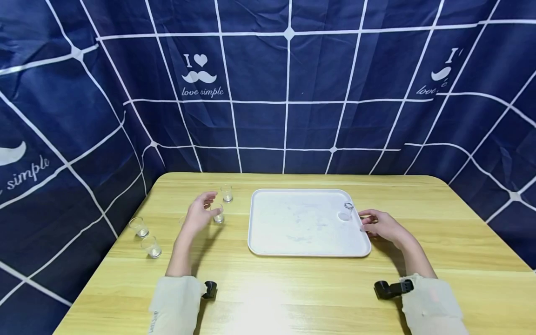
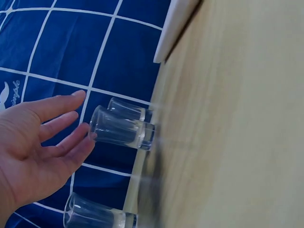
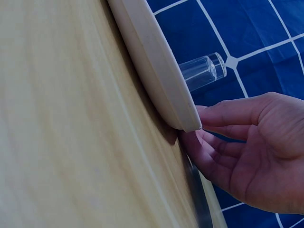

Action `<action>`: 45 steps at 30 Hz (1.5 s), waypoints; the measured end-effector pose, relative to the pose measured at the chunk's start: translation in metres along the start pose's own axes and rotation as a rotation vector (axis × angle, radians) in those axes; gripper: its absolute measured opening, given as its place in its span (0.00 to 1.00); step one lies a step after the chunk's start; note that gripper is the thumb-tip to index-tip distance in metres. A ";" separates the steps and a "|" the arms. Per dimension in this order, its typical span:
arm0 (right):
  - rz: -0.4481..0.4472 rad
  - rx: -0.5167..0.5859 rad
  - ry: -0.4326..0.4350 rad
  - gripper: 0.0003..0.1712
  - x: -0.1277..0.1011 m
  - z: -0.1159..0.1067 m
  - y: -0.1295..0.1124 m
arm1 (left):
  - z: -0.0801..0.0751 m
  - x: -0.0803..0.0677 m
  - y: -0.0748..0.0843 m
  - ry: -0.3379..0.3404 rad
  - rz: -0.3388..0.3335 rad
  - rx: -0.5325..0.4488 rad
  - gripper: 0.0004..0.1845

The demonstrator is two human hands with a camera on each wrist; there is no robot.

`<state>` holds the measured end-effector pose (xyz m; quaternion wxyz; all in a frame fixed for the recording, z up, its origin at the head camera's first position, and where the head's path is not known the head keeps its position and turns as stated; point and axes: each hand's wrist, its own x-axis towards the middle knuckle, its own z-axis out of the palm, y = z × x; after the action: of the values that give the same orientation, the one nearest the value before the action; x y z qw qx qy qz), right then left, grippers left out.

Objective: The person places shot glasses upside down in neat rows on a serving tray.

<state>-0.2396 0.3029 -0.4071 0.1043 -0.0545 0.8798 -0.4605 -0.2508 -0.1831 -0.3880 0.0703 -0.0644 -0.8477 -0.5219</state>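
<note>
Both forearms reached forward in pale sleeves, well apart. The left hand [image 1: 200, 214] was open, fingers spread and nearly straight, holding nothing. The right hand [image 1: 378, 225] lay low, fingers loosely extended, its grip around nothing.

The white tray [image 1: 308, 223] occupies the table [image 1: 293, 288] centre; one small glass [image 1: 348, 211] stands at its right edge, the remaining tray surface is unobstructed. Left of the tray, five glasses stand scattered: two [image 1: 226, 193] [image 1: 218, 214] near the left hand [image 1: 198, 215], two [image 1: 138, 226] [image 1: 151, 246] at the left table edge. The near table strip is free.
</note>
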 end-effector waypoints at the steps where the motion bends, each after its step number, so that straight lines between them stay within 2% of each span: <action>1: -0.001 0.000 -0.001 0.26 0.000 0.000 0.000 | 0.001 0.000 0.000 -0.012 -0.015 0.013 0.28; 6: 0.001 0.005 -0.005 0.26 0.000 0.000 0.000 | 0.006 -0.001 -0.001 -0.032 -0.066 0.078 0.29; 13: -0.002 0.001 -0.005 0.26 0.000 0.000 0.000 | 0.014 -0.002 0.002 -0.018 -0.028 0.067 0.25; 18: 0.008 -0.001 0.000 0.26 -0.001 0.000 0.000 | 0.019 0.000 -0.001 -0.039 -0.021 0.034 0.28; 25: 0.007 0.015 0.000 0.27 -0.001 -0.001 0.002 | 0.024 0.001 -0.013 -0.057 -0.121 -0.016 0.33; 30: 0.003 0.021 0.001 0.26 0.000 -0.001 0.003 | 0.026 -0.002 -0.018 -0.076 -0.134 0.043 0.33; 33: 0.002 0.026 -0.001 0.26 0.000 -0.001 0.004 | 0.027 -0.005 -0.019 -0.079 -0.140 0.076 0.31; 36: 0.002 0.027 -0.005 0.26 0.000 0.000 0.004 | 0.028 -0.005 -0.022 -0.074 -0.157 0.057 0.27; 39: 0.003 0.023 -0.004 0.26 0.000 -0.001 0.003 | 0.028 -0.006 -0.028 -0.063 -0.138 0.029 0.22; 40: 0.003 0.021 -0.004 0.26 0.000 -0.001 0.003 | 0.028 -0.005 -0.032 -0.051 -0.102 0.019 0.21; 41: 0.004 0.019 -0.002 0.26 0.000 -0.001 0.003 | 0.028 -0.005 -0.034 -0.048 -0.094 0.025 0.20; 45: 0.009 0.009 -0.002 0.26 -0.001 -0.001 0.001 | 0.028 -0.004 -0.034 -0.038 -0.101 0.056 0.18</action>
<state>-0.2393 0.3047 -0.4074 0.1074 -0.0504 0.8779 -0.4639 -0.2543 -0.1733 -0.4316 0.0298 -0.0295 -0.8652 -0.4997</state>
